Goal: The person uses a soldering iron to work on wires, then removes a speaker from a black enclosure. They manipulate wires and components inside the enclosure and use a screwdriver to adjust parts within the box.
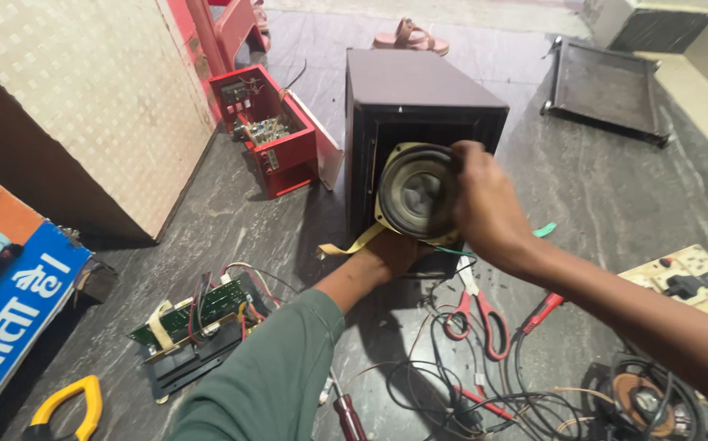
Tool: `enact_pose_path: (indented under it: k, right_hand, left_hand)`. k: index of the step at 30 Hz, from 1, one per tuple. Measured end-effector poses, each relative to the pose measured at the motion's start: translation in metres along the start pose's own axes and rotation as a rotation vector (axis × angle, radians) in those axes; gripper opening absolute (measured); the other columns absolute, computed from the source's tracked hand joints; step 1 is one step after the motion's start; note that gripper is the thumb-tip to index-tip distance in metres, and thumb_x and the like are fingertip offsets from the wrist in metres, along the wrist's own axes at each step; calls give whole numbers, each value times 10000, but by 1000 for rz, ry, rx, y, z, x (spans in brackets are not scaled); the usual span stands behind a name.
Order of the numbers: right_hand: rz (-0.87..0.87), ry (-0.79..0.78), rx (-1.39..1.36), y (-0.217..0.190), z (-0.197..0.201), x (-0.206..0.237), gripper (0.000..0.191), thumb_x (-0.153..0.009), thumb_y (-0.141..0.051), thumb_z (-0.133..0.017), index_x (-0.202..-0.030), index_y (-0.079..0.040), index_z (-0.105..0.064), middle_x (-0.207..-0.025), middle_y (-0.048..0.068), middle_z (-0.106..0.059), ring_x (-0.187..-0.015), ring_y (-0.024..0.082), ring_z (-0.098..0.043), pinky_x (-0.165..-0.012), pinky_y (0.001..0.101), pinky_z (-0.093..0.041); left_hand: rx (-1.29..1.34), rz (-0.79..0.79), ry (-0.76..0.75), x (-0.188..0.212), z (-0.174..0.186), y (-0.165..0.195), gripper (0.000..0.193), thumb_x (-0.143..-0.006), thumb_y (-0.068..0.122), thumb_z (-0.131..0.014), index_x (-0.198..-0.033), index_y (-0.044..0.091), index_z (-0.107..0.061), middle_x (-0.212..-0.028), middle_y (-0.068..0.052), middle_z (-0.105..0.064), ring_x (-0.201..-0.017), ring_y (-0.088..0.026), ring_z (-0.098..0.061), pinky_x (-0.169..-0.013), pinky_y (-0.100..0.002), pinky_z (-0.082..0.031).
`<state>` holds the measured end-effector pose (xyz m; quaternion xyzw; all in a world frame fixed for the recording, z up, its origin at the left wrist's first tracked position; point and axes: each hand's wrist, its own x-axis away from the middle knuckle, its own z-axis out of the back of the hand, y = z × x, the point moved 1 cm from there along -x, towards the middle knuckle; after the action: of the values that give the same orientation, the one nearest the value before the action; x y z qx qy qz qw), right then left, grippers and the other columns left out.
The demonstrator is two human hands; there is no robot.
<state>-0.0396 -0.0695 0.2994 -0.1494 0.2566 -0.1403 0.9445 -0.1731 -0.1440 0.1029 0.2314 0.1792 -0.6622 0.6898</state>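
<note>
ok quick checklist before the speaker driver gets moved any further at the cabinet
1. Right hand on the speaker driver rim: ok.
2. Left hand supporting from below: ok, though its fingers are hidden.
3. Driver seated in the black cabinet: not ok, it sits tilted at the opening.
4. Green wire slack under the driver: cannot tell.
5. Floor in front free: not ok, red scissors and tangled cables lie there.

A green circuit board (195,314), red-handled scissors (478,314), yellow pliers (68,407) and a red open box (276,135) lie on the grey floor (615,196).
</note>
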Motion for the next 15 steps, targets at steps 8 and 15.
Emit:
enact_pose_path:
  k: [8,15]
  right_hand:
    - [-62,-549,-615,-1,37,52,532,-830,49,-519,-1336,-98,-594,-1072,208,-679,-878,334,-640,-781,396,-569]
    - [199,-833,-337,35,-24,137,351,-946,-42,-586,-1294,-79,-574,-988,162,-748,-947,285,-714,-912,508,-433]
  left_hand:
    - [-25,117,-279,-11,-8,-31,501,-1030,452,-535,-877,-13,-643,-668,-181,-680,-639,-284,-715,-585,-383,-550]
    - [-94,32,-33,-8,-5,-29,615,-1023,543,-516,-732,13,-630,-569,-181,-632,-529,-342,-659,-539,-432,-530]
